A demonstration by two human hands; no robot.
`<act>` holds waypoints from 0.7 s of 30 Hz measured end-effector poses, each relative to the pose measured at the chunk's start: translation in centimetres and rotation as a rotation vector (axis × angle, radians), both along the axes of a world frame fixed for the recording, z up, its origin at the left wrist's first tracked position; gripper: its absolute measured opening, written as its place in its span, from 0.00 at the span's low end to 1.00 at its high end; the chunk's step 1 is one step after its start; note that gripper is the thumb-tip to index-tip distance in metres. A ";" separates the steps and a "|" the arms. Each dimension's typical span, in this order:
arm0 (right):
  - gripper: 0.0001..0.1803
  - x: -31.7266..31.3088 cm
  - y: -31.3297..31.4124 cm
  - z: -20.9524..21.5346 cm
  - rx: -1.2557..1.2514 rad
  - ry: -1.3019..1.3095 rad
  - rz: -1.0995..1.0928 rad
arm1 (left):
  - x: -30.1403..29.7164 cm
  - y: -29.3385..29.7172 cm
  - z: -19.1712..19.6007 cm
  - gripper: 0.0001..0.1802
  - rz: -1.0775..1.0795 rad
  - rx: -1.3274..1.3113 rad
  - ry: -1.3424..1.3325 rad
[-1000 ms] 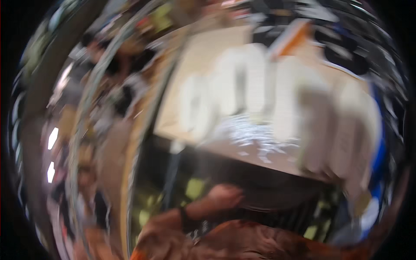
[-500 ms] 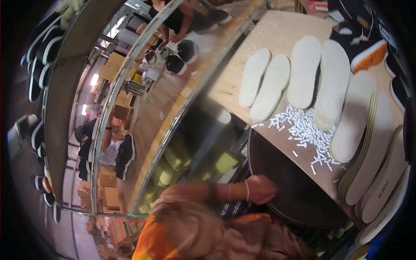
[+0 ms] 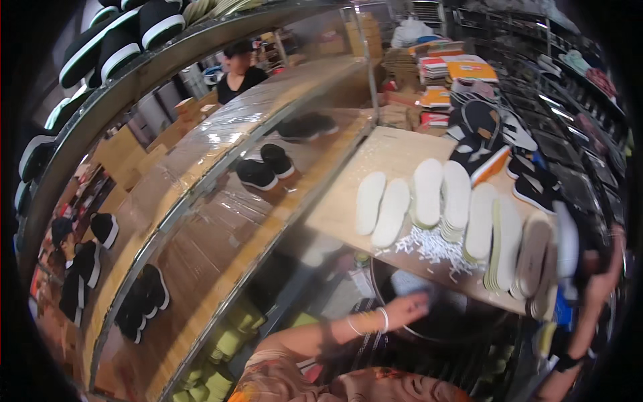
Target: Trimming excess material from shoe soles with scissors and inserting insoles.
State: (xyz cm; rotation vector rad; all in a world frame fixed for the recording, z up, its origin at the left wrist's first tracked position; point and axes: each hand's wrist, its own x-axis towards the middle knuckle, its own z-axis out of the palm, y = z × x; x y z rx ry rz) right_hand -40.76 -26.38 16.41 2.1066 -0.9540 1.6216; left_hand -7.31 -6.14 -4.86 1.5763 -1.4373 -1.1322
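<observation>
Shoe-factory racks curve across the scene, with a long wooden conveyor shelf sweeping from the lower left to the upper middle and carrying pairs of black shoes with white soles. Beside it stands a wooden worktable laid with a row of white insoles, some single and some in stacks, and a scatter of small white pieces near its front edge.

Below the table's front edge, the left hand reaches forward, a bracelet at the wrist, its fingers loosely spread and resting on a pale object that lies inside a dark round bin. Whether the fingers actually close on the object cannot be told, as the bin is dim and the hand hides part of it. The table's edge overhangs the bin and stands just above the hand.

At the far right, the right hand is raised near the end of the insole row, close to a stack of tan and white insoles. It is blurred and sits at the picture's bent rim, so its grip cannot be judged.

Further back on the table lie black shoes with an orange-soled one, and behind them stacks of flat boxes. Another person in a black top stands at the far end of the conveyor shelf. More dark shoes fill the upper rack.
</observation>
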 end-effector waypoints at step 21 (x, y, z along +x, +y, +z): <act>0.37 12.6 18.5 -18.2 1.128 0.250 0.876 | 0.8 1.5 1.9 0.28 0.411 0.026 -0.725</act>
